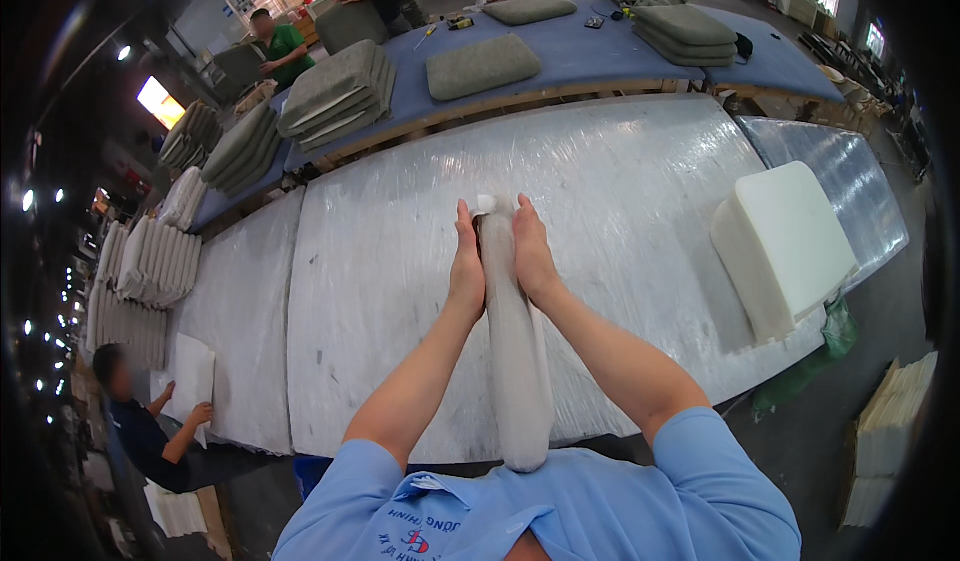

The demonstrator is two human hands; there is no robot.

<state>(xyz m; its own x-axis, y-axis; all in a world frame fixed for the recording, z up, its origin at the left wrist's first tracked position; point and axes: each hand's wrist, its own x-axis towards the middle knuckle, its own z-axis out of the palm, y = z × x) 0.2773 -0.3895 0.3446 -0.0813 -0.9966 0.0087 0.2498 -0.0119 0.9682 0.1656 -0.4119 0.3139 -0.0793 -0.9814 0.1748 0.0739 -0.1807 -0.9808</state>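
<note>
A pale grey seat cushion (515, 361) stands on its narrow edge in front of my chest, pointing away from me across the wrapped table. My left hand (467, 266) lies along its left side near the far end, fingers stretched forward. Against the right side, opposite, my right hand (535, 251) presses with its palm. Between them the two hands hold the cushion. A small bit of white material (487, 203) shows at the far end, between the fingertips. The cushion's underside is hidden.
A stack of white foam pads (790, 251) stands on the plastic-wrapped table (390, 221) at right. Beyond it, a blue table (590, 51) bears grey-green cushions (483, 66). A co-worker (150, 421) handles a white sheet at left; several people stand farther back. Cushion piles (155, 261) line the left.
</note>
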